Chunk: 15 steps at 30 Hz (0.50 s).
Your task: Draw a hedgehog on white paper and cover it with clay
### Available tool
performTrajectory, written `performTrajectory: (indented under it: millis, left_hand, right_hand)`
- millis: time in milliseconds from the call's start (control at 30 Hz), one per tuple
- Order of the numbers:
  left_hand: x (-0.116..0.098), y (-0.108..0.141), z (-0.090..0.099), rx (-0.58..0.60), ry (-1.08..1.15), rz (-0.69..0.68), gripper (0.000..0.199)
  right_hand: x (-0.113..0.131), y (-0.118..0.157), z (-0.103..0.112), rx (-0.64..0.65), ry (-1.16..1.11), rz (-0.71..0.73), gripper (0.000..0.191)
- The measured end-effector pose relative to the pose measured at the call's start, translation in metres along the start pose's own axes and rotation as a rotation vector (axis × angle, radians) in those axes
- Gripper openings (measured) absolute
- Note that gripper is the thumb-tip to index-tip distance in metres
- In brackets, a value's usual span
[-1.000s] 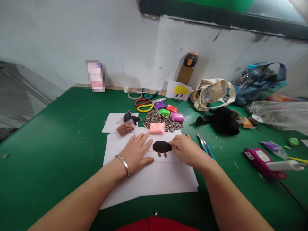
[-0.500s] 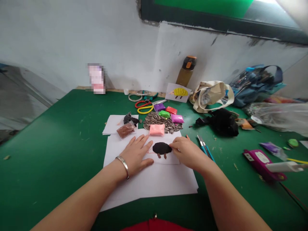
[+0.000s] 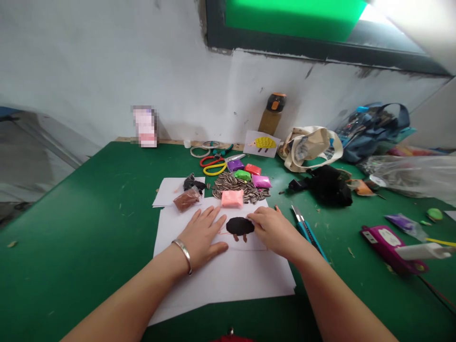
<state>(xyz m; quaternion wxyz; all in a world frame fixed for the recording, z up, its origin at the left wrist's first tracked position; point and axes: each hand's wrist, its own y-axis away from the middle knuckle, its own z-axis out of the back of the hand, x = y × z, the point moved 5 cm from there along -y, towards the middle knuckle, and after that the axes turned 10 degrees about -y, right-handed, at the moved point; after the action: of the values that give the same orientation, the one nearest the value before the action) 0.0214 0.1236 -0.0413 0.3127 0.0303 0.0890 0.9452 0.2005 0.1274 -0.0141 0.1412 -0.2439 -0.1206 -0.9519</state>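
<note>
A flat oval of black clay (image 3: 239, 226) lies on a white card, with two short brown clay legs (image 3: 240, 238) below it and faint pencil lines at its left. My left hand (image 3: 203, 237) rests palm down on the paper left of the oval, fingers spread, a silver bangle at the wrist. At the oval's right edge, my right hand (image 3: 272, 230) has its fingers drawn together against the black clay; the fingertips are partly hidden. Beneath are stacked white sheets (image 3: 221, 280).
Beyond the paper lie sunflower seeds (image 3: 223, 185), a pink clay pack (image 3: 232, 198), a brown clay pack (image 3: 187, 199) and scissors (image 3: 215, 166). A utility knife (image 3: 309, 232) and a magenta glue gun (image 3: 386, 244) are at the right. A hedgehog picture (image 3: 261, 143) leans by a bottle (image 3: 271, 116).
The view has tilted up a little, so everything sits lower in the picture. Both hands stay at nearly the same places on the paper, the right still at the oval's right edge.
</note>
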Motion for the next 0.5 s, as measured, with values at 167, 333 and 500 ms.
performTrajectory:
  millis: [167,333,500]
  left_hand:
    - [0.0002,-0.0001,0.0008,0.01,-0.019,0.001,0.065]
    - [0.0005,0.0,0.0001,-0.008,-0.039,-0.009,0.065]
    - [0.0009,0.0,-0.0007,-0.015,-0.019,-0.011,0.065]
  right_hand:
    - [0.0013,-0.0007,-0.0042,-0.011,0.047,0.011,0.03]
    - [0.004,-0.0021,-0.0062,-0.072,0.074,0.057,0.027]
    - [0.0074,-0.0039,-0.0091,-0.086,0.101,0.094,0.027]
